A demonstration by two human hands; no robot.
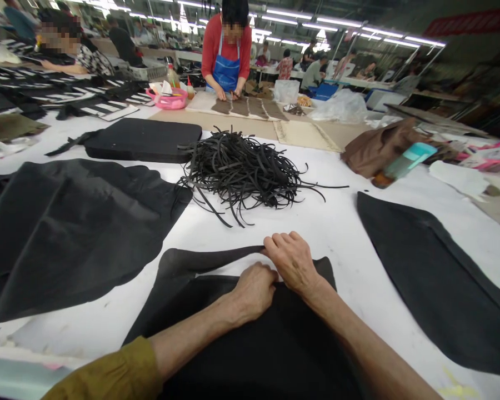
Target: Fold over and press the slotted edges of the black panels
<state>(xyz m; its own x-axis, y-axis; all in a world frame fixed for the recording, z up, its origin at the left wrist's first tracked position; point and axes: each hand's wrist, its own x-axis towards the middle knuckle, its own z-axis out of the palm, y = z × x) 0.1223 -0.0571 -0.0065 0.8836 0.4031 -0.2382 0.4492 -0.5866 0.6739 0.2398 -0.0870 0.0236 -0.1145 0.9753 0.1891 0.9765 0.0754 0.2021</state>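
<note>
A black fabric piece [233, 355] lies on the white table [337, 233] right in front of me. My left hand [254, 289] is curled into a fist on its upper edge, gripping the cloth. Beside it, my right hand [291, 261] has bent fingers pressing on the same folded edge, where a narrow black flap runs off to the left. Beyond my hands sits a heap of thin black straps [241, 166].
Large black fabric pieces lie at the left [66, 228] and the right [441, 289]. A black pad [141, 139] and brown cloth [379, 147] with a teal bottle [404, 161] sit further back. A person in a red top and blue apron [227, 55] works across the table.
</note>
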